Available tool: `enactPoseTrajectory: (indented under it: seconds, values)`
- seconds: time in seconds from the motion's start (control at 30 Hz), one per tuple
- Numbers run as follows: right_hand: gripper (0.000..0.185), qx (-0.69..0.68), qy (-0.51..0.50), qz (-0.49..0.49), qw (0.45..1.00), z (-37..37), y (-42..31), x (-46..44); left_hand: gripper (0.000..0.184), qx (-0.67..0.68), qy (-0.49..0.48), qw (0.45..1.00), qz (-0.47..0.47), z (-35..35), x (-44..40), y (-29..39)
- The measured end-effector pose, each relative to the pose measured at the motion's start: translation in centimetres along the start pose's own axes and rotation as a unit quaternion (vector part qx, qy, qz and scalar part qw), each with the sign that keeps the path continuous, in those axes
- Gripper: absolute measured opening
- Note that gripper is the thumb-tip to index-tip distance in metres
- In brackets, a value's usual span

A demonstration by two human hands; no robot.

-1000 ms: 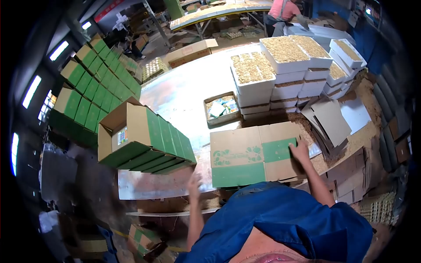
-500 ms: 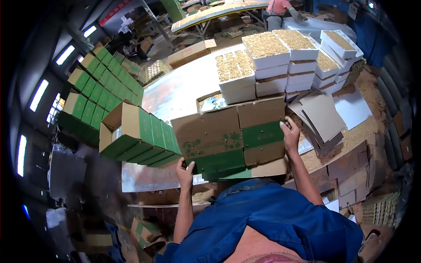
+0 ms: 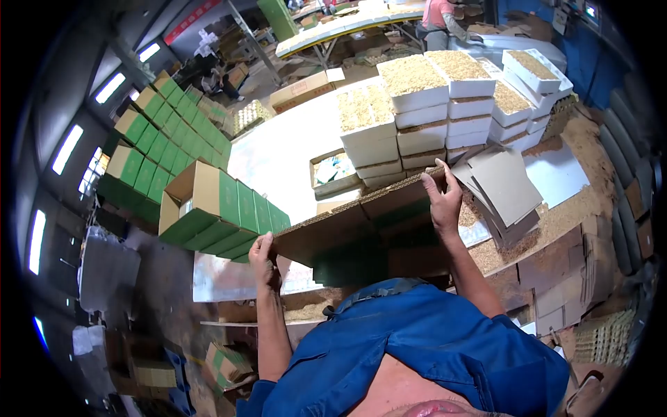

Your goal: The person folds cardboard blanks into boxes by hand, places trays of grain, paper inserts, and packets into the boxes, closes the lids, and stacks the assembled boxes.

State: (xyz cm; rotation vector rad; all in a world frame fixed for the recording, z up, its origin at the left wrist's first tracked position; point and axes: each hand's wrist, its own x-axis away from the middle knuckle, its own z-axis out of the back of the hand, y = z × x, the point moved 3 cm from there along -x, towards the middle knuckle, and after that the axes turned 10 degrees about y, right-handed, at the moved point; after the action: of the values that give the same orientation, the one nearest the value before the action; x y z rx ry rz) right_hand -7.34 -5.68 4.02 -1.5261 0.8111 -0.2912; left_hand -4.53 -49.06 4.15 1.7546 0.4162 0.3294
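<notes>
A brown and green cardboard carton (image 3: pixel 361 233), folded flat or nearly so, is in front of my body with its upper edge tilted toward me. My left hand (image 3: pixel 264 265) grips its left corner, thumb on top. At the far right corner my right hand (image 3: pixel 443 203) pinches the edge between thumb and fingers. Just beyond the carton sits a small open box (image 3: pixel 340 189) with blue-and-white packets inside. Next to my left hand stands a row of green cartons (image 3: pixel 240 208), the end one open.
White foam trays (image 3: pixel 420 118) filled with brown shavings are stacked behind the carton. Grey card sheets (image 3: pixel 504 184) lie to the right on scattered shavings. Green cartons (image 3: pixel 156 132) are piled at far left. A person in pink (image 3: pixel 439 21) works at the back.
Both hands have risen, and the carton has tipped from showing its broad printed face to showing mostly its upper edge. The small open box behind it is now more visible.
</notes>
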Motion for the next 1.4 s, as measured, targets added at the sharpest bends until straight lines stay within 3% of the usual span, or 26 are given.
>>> enactPoseTrajectory:
  seconds: [0.17,0.23,0.27,0.37,0.43,0.5,0.67,0.83,0.9,0.97,1.03,1.07,1.1,1.2,1.27,1.37,1.4]
  values:
    - [0.060,0.083,-0.016,0.021,0.996,-0.4,1.2,0.1,0.014,-0.057,-0.122,0.986,0.097,-1.4,-0.3,4.0]
    - [0.064,-0.114,-0.054,-0.196,0.972,-0.5,1.5,0.4,0.017,-0.133,-0.266,0.949,0.109,-1.9,-1.1,4.9]
    - [0.065,-0.161,-0.088,-0.216,0.959,-0.4,0.4,0.5,0.018,-0.190,-0.333,0.922,0.055,-1.9,-1.8,5.2]
    - [0.060,-0.094,-0.046,-0.159,0.982,-0.6,-1.8,0.3,0.019,-0.194,-0.395,0.894,0.090,-2.8,-1.7,5.5]
    - [0.055,-0.071,-0.028,-0.176,0.981,-1.2,-1.7,0.0,0.020,-0.191,-0.403,0.889,0.098,-3.2,-1.5,5.9]
    - [0.049,-0.066,-0.074,-0.130,0.987,-1.9,-0.9,-0.4,0.021,-0.189,-0.412,0.885,0.105,-3.0,-1.7,5.8]
    - [0.038,-0.105,-0.070,-0.186,0.974,-1.7,-1.9,-0.8,0.022,-0.217,-0.405,0.884,0.084,-2.6,-2.5,5.3]
    - [0.042,-0.081,-0.059,-0.190,0.977,0.2,-1.4,-0.5,0.030,-0.312,-0.391,0.865,-0.029,-5.0,-0.8,6.8]
    - [0.045,-0.110,-0.060,-0.175,0.977,0.7,-1.1,-0.1,0.034,-0.425,-0.456,0.781,-0.044,-5.5,-0.4,6.5]
    - [0.053,-0.140,-0.078,-0.192,0.968,1.1,-1.5,0.1,0.044,-0.374,-0.466,0.800,-0.058,-5.9,-1.3,7.2]
    - [0.060,-0.203,-0.179,-0.189,0.944,0.5,-4.3,0.6,0.053,-0.364,-0.425,0.826,-0.073,-6.4,-2.1,8.7]
    - [0.066,-0.178,-0.212,-0.161,0.947,0.1,-4.7,0.6,0.062,-0.358,-0.416,0.825,-0.133,-7.2,-1.9,10.2]
    - [0.066,-0.180,-0.257,-0.162,0.936,-0.6,-6.2,0.9,0.072,-0.360,-0.397,0.842,-0.055,-7.1,-2.0,10.7]
    - [0.067,-0.041,-0.298,-0.067,0.951,-2.3,-8.9,1.1,0.078,-0.363,-0.381,0.841,-0.123,-8.6,-1.1,11.3]
    - [0.066,-0.026,-0.282,-0.081,0.956,-2.8,-6.0,0.6,0.081,-0.480,-0.341,0.794,-0.150,-10.0,-0.8,11.5]
    - [0.056,-0.057,-0.253,-0.145,0.955,-4.5,-3.8,1.3,0.079,-0.514,-0.315,0.782,-0.160,-10.3,-2.6,7.5]
    - [0.054,-0.069,-0.218,-0.146,0.962,-5.0,-2.8,1.6,0.075,-0.551,-0.297,0.771,-0.116,-11.1,-2.1,7.3]
